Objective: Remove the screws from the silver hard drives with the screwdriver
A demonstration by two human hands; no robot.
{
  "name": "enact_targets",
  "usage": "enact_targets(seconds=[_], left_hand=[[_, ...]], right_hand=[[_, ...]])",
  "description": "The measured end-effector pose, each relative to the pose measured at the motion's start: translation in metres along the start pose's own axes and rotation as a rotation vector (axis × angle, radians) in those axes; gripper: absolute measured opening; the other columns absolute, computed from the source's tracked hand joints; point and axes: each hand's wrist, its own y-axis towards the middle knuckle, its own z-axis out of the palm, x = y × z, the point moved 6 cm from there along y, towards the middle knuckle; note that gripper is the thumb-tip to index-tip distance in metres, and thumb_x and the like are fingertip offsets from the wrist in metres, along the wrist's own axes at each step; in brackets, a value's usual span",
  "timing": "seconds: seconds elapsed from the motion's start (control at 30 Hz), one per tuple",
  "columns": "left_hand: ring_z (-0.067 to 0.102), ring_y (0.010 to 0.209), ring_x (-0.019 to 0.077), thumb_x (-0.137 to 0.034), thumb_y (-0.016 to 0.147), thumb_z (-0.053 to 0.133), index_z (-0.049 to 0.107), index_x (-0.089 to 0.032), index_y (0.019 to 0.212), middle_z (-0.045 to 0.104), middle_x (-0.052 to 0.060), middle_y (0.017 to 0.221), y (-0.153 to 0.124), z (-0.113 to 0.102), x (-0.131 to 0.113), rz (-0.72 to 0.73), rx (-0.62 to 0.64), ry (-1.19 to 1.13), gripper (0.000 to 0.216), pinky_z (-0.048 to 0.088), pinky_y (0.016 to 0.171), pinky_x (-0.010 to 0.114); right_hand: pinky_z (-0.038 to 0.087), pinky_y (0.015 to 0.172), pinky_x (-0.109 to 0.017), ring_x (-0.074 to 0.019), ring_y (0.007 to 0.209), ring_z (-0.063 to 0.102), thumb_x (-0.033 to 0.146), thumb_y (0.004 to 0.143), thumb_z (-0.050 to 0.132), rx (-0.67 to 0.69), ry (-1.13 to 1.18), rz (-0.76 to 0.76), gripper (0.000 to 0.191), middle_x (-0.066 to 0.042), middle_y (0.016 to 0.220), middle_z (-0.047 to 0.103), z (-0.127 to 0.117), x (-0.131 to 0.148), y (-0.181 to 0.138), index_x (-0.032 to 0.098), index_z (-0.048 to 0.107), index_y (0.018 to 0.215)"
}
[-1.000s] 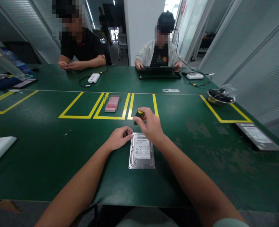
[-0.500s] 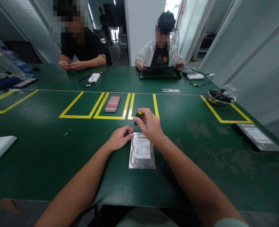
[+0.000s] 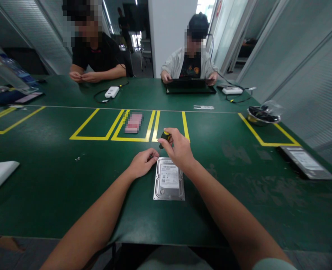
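Note:
A silver hard drive (image 3: 170, 180) with a white label lies flat on the green table in front of me. My right hand (image 3: 180, 148) grips a small screwdriver (image 3: 165, 138) by its black and yellow handle. Its thin shaft points down at the drive's far left corner. Beside that corner is my left hand (image 3: 144, 162), thumb and fingers pinched close to the screwdriver's tip. Whatever sits between those fingertips is too small to make out. My right hand covers the drive's far right corner.
Another hard drive (image 3: 308, 163) lies at the right, below a bowl of dark items (image 3: 264, 114). Yellow tape (image 3: 90, 138) marks boxes on the table, one holding a pink card-like item (image 3: 133, 123). Tiny bits (image 3: 80, 157) lie to the left. Two people sit opposite; one holds a black panel (image 3: 191, 85).
My hands, the screwdriver and the drive stay almost in place. Across the table, the person on the right has lowered a hand onto the black panel's edge.

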Motion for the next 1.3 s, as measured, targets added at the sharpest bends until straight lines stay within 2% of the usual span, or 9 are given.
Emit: enact_targets(seconds=[0.23,0.4,0.6,0.8,1.1,1.3], left_hand=[[0.055,0.071,0.0148,-0.028,0.09,0.052,0.059,-0.019,0.091,0.064,-0.001,0.083,0.003,0.0,0.002,0.009,-0.009,0.026,0.011,0.038,0.064,0.027],[0.055,0.07,0.0151,-0.029,0.09,0.052,0.059,-0.019,0.09,0.064,0.0,0.083,0.004,0.001,0.003,0.0,-0.008,0.023,0.012,0.037,0.064,0.027],[0.054,0.069,0.0153,-0.031,0.09,0.052,0.059,-0.018,0.087,0.063,0.0,0.079,0.004,0.0,0.003,-0.001,-0.011,0.03,0.014,0.037,0.064,0.027],[0.053,0.069,0.0155,-0.03,0.089,0.051,0.059,-0.019,0.086,0.063,0.0,0.079,0.003,0.0,0.003,0.013,-0.021,0.033,0.014,0.037,0.063,0.027],[0.052,0.068,0.015,-0.03,0.089,0.052,0.059,-0.018,0.085,0.062,-0.001,0.077,0.002,0.0,0.002,0.019,-0.038,0.022,0.014,0.036,0.063,0.027],[0.052,0.069,0.0152,-0.03,0.088,0.053,0.06,-0.018,0.086,0.062,-0.001,0.077,0.003,0.001,0.004,0.005,-0.031,0.01,0.014,0.037,0.063,0.027]], right_hand=[[0.05,0.073,-0.03,-0.0152,0.079,0.062,0.036,0.094,0.055,-0.024,0.016,-0.007,0.027,-0.007,0.097,0.067,0.001,-0.002,0.003,0.018,0.055,0.114],[0.05,0.073,-0.03,-0.0153,0.079,0.062,0.035,0.094,0.056,0.013,-0.003,0.019,0.025,-0.006,0.096,0.067,0.0,0.0,0.005,0.019,0.056,0.113],[0.049,0.079,-0.031,-0.0158,0.084,0.061,0.036,0.094,0.055,0.047,-0.02,-0.073,0.025,-0.006,0.098,0.067,-0.006,0.015,0.008,0.018,0.059,0.111],[0.046,0.079,-0.03,-0.0167,0.088,0.057,0.035,0.094,0.057,0.031,-0.025,-0.095,0.019,-0.005,0.093,0.063,-0.012,0.023,0.016,0.018,0.062,0.099],[0.04,0.075,-0.028,-0.0145,0.079,0.053,0.027,0.091,0.058,0.207,-0.035,-0.082,0.01,-0.003,0.088,0.062,-0.012,0.031,0.03,0.018,0.062,0.095],[0.037,0.072,-0.028,-0.0144,0.075,0.051,0.025,0.087,0.061,0.24,-0.084,-0.023,0.006,-0.001,0.08,0.059,-0.014,0.032,0.038,0.019,0.06,0.088]])
